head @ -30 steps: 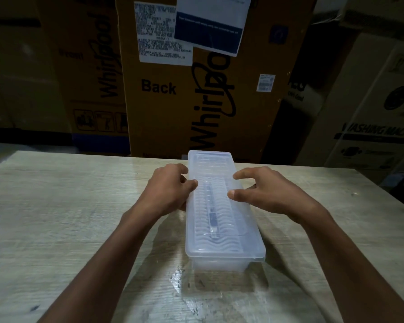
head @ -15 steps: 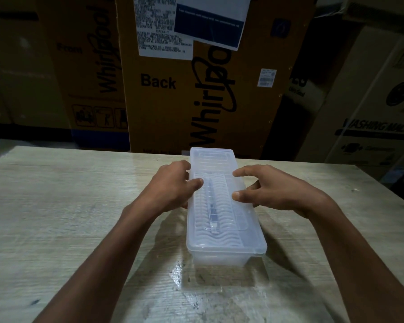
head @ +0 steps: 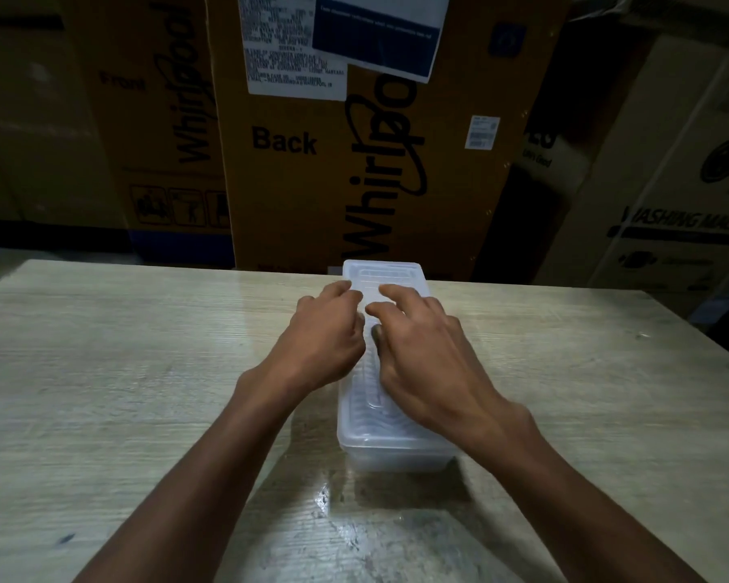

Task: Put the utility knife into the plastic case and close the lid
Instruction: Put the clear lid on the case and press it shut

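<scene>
A long translucent plastic case (head: 390, 446) lies lengthwise on the wooden table (head: 123, 372), its ribbed lid lying flat on top. My left hand (head: 327, 345) rests on the lid's left side, fingers spread toward the far end. My right hand (head: 421, 351) lies flat on the lid's middle and right side, fingers apart and pointing away from me. Both hands cover most of the lid. The utility knife is hidden under my hands and the lid.
Tall cardboard appliance boxes (head: 354, 140) stand close behind the table's far edge. More boxes (head: 670, 204) stand at the back right. The case's far end (head: 381, 271) reaches the table's far edge.
Both hands have moved from the case's sides onto the top of the lid and closer together. The knife seen through the lid earlier is now covered.
</scene>
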